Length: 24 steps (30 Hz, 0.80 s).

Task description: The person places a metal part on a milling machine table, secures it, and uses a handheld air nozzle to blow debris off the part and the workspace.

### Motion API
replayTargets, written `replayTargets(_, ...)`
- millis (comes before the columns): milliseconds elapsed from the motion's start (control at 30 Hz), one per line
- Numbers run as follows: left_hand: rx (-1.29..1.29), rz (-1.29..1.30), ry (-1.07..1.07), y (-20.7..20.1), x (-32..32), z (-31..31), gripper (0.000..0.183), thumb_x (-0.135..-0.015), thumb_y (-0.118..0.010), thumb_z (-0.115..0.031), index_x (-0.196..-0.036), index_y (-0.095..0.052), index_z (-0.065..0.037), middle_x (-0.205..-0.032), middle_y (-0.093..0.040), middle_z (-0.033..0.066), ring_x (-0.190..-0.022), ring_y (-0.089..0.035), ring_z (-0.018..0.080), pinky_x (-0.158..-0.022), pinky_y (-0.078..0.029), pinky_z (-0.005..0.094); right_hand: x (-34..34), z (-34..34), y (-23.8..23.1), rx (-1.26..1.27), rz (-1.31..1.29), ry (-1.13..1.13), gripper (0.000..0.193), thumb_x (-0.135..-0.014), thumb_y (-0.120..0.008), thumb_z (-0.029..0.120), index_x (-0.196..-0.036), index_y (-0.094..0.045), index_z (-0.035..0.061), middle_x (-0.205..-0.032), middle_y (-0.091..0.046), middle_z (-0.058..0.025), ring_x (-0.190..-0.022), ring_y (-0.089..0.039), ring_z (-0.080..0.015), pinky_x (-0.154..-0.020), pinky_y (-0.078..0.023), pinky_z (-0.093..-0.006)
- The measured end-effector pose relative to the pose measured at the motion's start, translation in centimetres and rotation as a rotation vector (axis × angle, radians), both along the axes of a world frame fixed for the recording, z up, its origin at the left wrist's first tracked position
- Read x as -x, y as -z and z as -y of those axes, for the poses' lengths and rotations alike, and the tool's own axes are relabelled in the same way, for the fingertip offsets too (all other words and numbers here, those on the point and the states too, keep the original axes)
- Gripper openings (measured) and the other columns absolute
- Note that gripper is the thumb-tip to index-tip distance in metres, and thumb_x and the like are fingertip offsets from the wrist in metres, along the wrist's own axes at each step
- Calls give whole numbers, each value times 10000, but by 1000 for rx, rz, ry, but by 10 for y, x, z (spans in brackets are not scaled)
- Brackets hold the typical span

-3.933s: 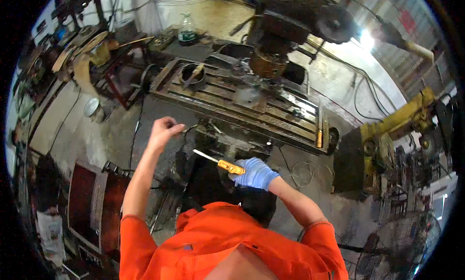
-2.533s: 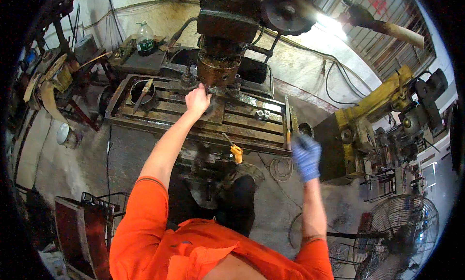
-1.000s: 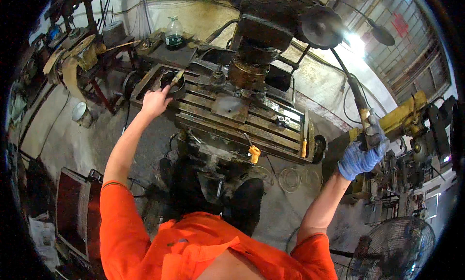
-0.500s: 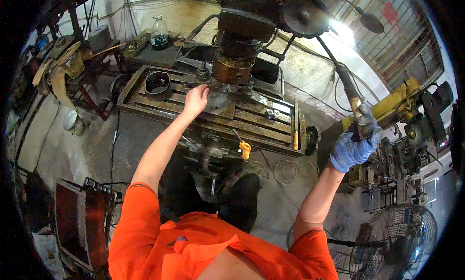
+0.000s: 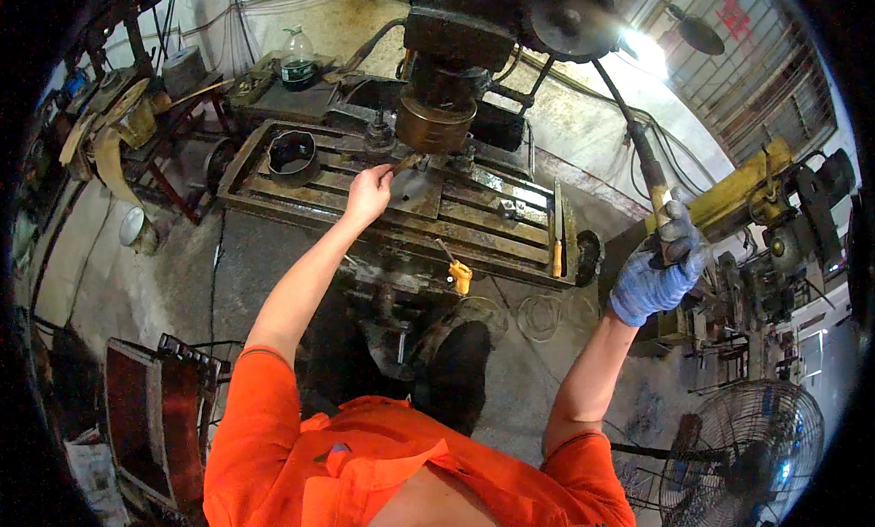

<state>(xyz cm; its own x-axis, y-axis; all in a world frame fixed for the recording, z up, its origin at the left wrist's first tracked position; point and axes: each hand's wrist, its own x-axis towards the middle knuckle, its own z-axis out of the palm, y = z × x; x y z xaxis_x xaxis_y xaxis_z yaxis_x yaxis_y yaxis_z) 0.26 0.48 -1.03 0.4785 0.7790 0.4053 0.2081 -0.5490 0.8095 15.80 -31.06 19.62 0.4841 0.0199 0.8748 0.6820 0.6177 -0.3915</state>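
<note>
My bare left hand [image 5: 367, 194] is shut on a small tool whose tip reaches the flat metal piece [image 5: 412, 186] on the slotted machine table [image 5: 273, 192], just under the brass-coloured spindle head [image 5: 436, 122]. My right hand [image 5: 658, 269], in a blue glove, grips the end of the long feed lever [image 5: 636, 133] that slopes down from the machine head. A yellow-handled tool [image 5: 457, 273] lies at the table's front edge.
A black round pot [image 5: 293, 153] sits on the table's left end. A file with an orange handle [image 5: 557, 240] lies at its right end. A plastic bottle [image 5: 297, 60] stands behind. A standing fan [image 5: 745, 447] is at lower right, a yellow machine [image 5: 749, 181] to the right.
My right hand has let go of the yellow-handled tool, risen to the lever and closed on it. My left hand moved from the table's left end to under the spindle.
</note>
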Motion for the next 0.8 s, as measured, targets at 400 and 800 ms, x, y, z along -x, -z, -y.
replayTargets(400,377,114,218,-14,40,12,308,-892,-450,-124,-1123,-516,70,-637,-598,107,-449,-551,143,-469,-440,267,7,-7,16,-30,-97,71,375,-914,-363,305,-683,-480,34,-740,-528,-84,-811,-511,-229,-937,-335,-412)
replayTargets(800,276,56,169,-5,46,13,351,-883,-467,-154,-1156,-498,64,-713,-619,117,-502,-563,142,-519,-452,283,8,-14,32,-36,-36,179,406,-930,-333,285,-605,-396,50,-736,-529,-95,-827,-532,-242,-890,-370,-443)
